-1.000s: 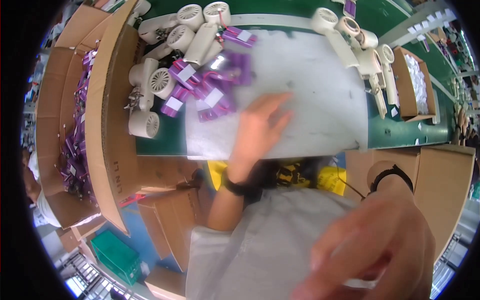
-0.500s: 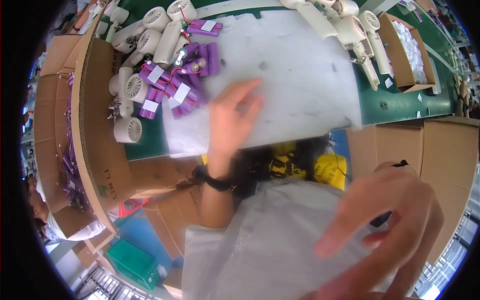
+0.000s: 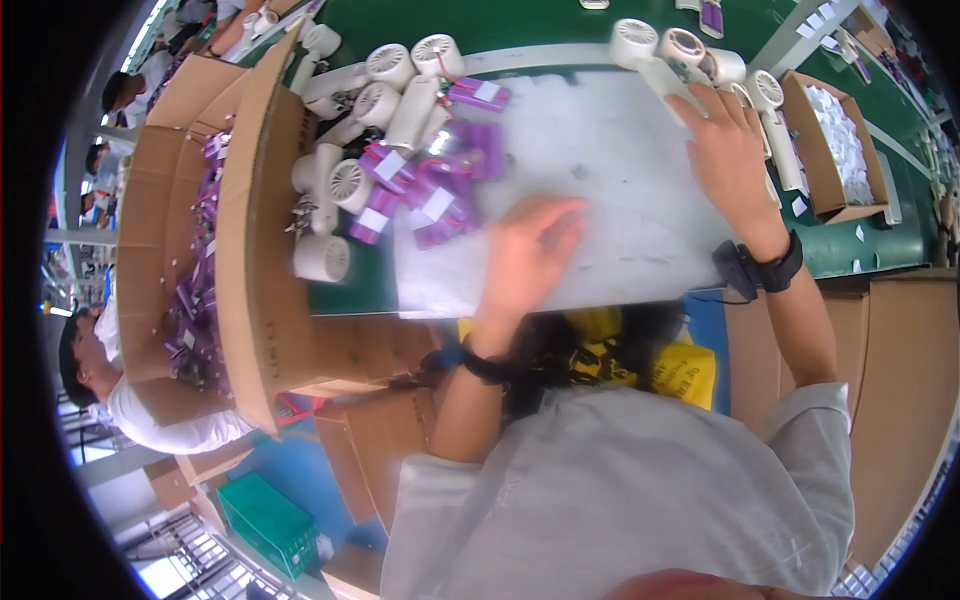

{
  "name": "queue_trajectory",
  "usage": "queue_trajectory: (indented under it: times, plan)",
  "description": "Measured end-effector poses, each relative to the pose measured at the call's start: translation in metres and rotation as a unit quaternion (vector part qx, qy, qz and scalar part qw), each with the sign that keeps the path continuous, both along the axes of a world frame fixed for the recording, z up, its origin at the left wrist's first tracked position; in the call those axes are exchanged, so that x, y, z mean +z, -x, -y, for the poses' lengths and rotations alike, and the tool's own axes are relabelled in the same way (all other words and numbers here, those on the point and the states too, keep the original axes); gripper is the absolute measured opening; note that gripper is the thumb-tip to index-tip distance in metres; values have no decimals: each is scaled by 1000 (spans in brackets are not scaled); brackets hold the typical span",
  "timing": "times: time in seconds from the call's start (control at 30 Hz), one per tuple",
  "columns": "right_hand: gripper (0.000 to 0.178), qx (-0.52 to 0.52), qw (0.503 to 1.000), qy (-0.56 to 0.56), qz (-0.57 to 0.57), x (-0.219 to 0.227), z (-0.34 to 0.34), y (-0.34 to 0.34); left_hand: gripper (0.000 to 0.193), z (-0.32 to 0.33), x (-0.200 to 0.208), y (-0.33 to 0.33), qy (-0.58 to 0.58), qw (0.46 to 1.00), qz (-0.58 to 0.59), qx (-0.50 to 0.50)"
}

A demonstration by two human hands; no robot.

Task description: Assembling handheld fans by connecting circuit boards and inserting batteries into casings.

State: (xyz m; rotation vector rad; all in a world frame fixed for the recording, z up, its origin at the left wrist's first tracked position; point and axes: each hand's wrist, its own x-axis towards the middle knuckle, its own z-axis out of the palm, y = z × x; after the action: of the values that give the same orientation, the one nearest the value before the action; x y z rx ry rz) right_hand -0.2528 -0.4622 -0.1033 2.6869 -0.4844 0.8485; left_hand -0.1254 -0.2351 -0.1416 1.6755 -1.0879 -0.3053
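My left hand (image 3: 530,250) hovers over the near part of a white sheet (image 3: 610,235), fingers bent and thumb apart, with nothing seen between them. To its left lie several purple battery packs (image 3: 436,204) with red wires and white labels. My right hand (image 3: 727,160) reaches to the far right of the sheet, fingers stretched over white handheld fan bodies (image 3: 662,82). It covers part of them; whether the fingertips touch one I cannot tell. Round fan heads (image 3: 634,42) stick out beyond the fingers. More white fan bodies (image 3: 410,115) lie behind the packs.
At the left stands a large cardboard box (image 3: 262,230) holding purple packs (image 3: 195,310). A smaller carton (image 3: 868,212) of white slips (image 3: 838,140) sits right on the green table (image 3: 850,243). A person in white (image 3: 165,418) is beyond the large box.
My right hand has moved from low in front of my body up to the fan bodies at the far right. My left hand stays over the sheet. The whole view has shifted.
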Motion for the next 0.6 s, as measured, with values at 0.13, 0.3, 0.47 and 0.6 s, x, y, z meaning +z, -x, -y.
queue_trajectory:
  times: [0.13,0.3,0.47,0.6]
  plan:
    - [37,5,999,22,-49,-7,16,-10,17,4,0,2,-2,1000,7,8]
    - [26,37,997,-66,20,2,26,-29,14,8,-3,1,-10,999,18,32]
    - [23,75,953,-277,100,23,14,-29,12,5,0,4,1,997,42,67]
    - [21,131,925,-325,148,10,-5,2,13,-16,11,5,5,989,77,129]
